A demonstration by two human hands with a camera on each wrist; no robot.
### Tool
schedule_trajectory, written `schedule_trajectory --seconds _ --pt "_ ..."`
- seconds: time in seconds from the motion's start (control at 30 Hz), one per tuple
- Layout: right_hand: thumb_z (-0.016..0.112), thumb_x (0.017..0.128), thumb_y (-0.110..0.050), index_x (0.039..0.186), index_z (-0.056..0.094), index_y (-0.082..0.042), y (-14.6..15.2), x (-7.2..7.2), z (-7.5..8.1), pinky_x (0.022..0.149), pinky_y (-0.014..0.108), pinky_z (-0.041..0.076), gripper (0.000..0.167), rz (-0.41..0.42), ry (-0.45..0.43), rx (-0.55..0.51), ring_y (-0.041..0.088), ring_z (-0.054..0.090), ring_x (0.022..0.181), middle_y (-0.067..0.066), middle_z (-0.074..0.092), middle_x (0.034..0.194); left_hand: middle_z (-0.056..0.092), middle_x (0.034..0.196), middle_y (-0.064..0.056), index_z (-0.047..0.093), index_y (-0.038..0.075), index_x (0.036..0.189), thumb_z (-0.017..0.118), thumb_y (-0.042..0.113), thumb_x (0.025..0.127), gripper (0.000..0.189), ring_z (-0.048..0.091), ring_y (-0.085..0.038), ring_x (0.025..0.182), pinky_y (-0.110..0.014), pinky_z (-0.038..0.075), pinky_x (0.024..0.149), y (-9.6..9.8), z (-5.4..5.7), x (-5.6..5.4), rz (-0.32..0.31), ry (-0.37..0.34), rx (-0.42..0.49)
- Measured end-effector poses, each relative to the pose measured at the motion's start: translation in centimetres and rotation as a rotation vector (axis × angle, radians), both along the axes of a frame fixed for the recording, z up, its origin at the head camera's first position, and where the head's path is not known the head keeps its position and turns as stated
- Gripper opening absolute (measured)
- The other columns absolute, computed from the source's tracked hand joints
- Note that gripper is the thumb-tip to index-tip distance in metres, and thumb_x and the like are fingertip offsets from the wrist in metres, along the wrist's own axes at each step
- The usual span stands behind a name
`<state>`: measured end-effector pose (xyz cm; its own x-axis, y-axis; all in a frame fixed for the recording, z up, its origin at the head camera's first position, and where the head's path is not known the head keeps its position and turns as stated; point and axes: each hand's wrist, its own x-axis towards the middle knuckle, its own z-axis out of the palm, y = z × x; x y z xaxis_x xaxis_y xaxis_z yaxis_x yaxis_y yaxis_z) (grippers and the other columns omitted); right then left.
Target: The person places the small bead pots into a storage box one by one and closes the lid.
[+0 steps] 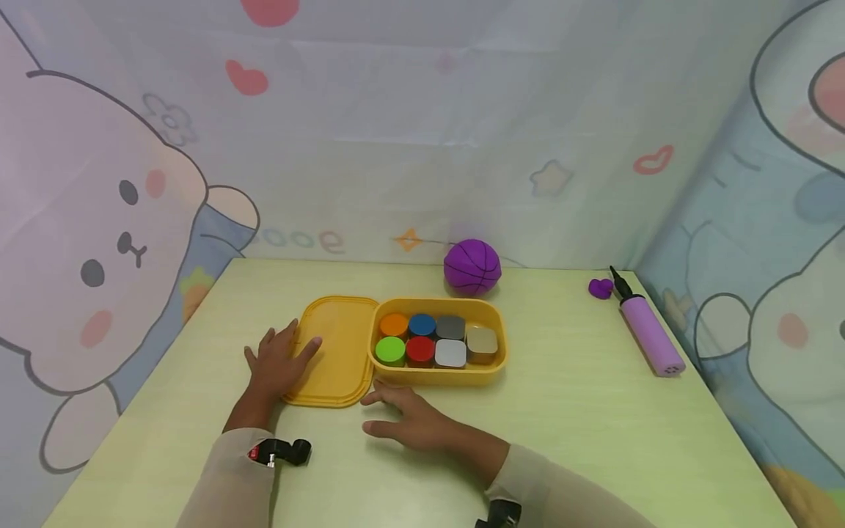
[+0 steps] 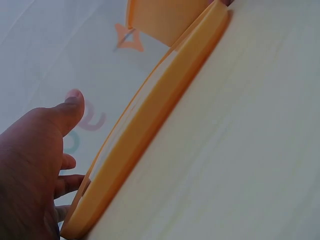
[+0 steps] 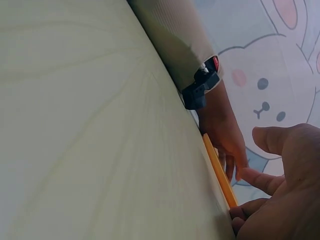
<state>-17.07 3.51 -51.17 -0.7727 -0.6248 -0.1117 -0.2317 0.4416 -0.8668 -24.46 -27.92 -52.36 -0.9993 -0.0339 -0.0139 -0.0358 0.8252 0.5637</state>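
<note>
A flat yellow lid [image 1: 338, 345] lies on the table, close against the left end of a yellow box [image 1: 439, 376]. My left hand [image 1: 276, 364] is at the lid's left edge with fingers spread. In the left wrist view, some of that hand's fingertips meet the rim of the lid [image 2: 145, 125]. My right hand [image 1: 412, 418] is just below the lid's lower right corner and the box's front left corner, its fingers loosely bent and holding nothing. Inside the box sit several coloured pieces, among them a green round one [image 1: 390, 352] and a red one [image 1: 420, 351].
Behind the box sits a purple ball [image 1: 472, 268] with black lines, near the back edge. Towards the right lie a purple hand pump [image 1: 650, 334] with a black nozzle and a small purple object [image 1: 600, 288]. Printed cloth [image 1: 409, 132] encloses the table [image 1: 568, 425].
</note>
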Motion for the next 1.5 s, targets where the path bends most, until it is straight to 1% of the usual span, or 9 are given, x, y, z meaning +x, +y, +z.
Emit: schedule_trajectory --seconds 0.6,0.8,0.93,1.07,1.2,1.3,1.37,1.43,1.5 --pt "0.074 0.105 -0.034 0.154 0.061 -0.025 -0.2 -0.4 0.5 0.139 0.057 0.018 0.052 0.071 -0.067 -0.084 0.022 0.026 0.170 0.002 0.036 0.180 0.029 0.178 -0.026 0.027 0.007 0.173 0.043 0.072 0.109 0.092 0.015 -0.048 0.169 -0.083 -0.016 0.126 -0.3 -0.2 -0.6 0.028 -0.003 0.052" --pt "0.073 0.105 -0.039 0.159 0.055 -0.036 -0.4 -0.5 0.8 0.138 0.064 0.013 0.057 0.098 -0.062 -0.039 0.022 0.014 0.173 -0.010 0.019 0.184 0.030 0.178 -0.025 0.026 0.005 0.173 0.045 0.068 0.111 0.091 0.019 -0.049 0.168 -0.083 -0.018 0.124 -1.1 0.9 -0.6 0.036 0.009 0.160" --pt "0.074 0.105 -0.038 0.161 0.053 -0.038 -0.5 -0.6 0.7 0.138 0.066 0.012 0.060 0.123 -0.067 -0.037 0.022 0.011 0.174 -0.017 0.013 0.184 0.027 0.179 -0.023 0.025 0.005 0.174 0.047 0.059 0.113 0.084 0.016 -0.047 0.169 -0.077 -0.019 0.128 -1.7 1.4 -0.3 0.039 0.038 0.315" --pt "0.076 0.104 -0.035 0.162 0.053 -0.038 -0.4 -0.4 0.6 0.138 0.066 0.015 0.062 0.147 -0.067 -0.054 0.021 0.017 0.173 -0.020 0.007 0.184 0.025 0.182 -0.018 0.024 0.009 0.175 0.052 0.053 0.114 0.081 0.017 -0.041 0.171 -0.064 0.001 0.139 -2.0 1.3 0.1 0.044 0.050 0.466" --pt "0.075 0.105 -0.032 0.164 0.052 -0.032 -0.3 -0.3 0.6 0.138 0.064 0.016 0.063 0.178 -0.035 -0.081 0.018 0.032 0.168 -0.019 0.004 0.184 0.027 0.182 -0.014 0.027 0.012 0.175 0.056 0.049 0.113 0.077 0.027 -0.038 0.169 -0.053 0.028 0.137 -2.0 1.5 0.4 0.052 0.096 0.561" --pt "0.075 0.105 -0.029 0.164 0.052 -0.026 -0.3 -0.3 0.7 0.139 0.062 0.014 0.064 0.197 -0.014 -0.109 0.014 0.039 0.164 -0.019 0.002 0.184 0.030 0.181 -0.013 0.031 0.014 0.174 0.057 0.044 0.114 0.072 0.036 -0.038 0.165 -0.029 0.046 0.124 -1.8 1.9 0.6 0.051 0.149 0.634" --pt "0.075 0.105 -0.027 0.164 0.052 -0.023 -0.3 -0.3 0.7 0.140 0.059 0.016 0.064 0.208 -0.003 -0.129 0.013 0.049 0.157 -0.018 0.000 0.185 0.033 0.180 -0.013 0.034 0.016 0.173 0.057 0.042 0.114 0.069 0.044 -0.032 0.161 -0.013 0.050 0.109 -1.7 2.1 0.7 0.048 0.179 0.678" --pt "0.074 0.106 -0.026 0.165 0.051 -0.021 -0.2 -0.3 0.8 0.139 0.052 0.024 0.063 0.220 0.008 -0.149 0.013 0.053 0.154 -0.017 -0.004 0.185 0.036 0.178 -0.016 0.037 0.015 0.172 0.056 0.038 0.115 0.065 0.056 -0.019 0.152 -0.003 0.048 0.096 -1.5 2.3 0.9 0.041 0.217 0.705" --pt "0.072 0.107 -0.024 0.165 0.050 -0.017 -0.2 -0.4 0.7 0.131 0.043 0.039 0.063 0.227 0.020 -0.176 0.017 0.060 0.149 -0.016 -0.006 0.185 0.039 0.176 -0.019 0.039 0.014 0.171 0.056 0.035 0.115 0.062 0.062 -0.004 0.139 -0.002 0.049 0.093 -1.2 2.4 1.0 0.028 0.257 0.734"
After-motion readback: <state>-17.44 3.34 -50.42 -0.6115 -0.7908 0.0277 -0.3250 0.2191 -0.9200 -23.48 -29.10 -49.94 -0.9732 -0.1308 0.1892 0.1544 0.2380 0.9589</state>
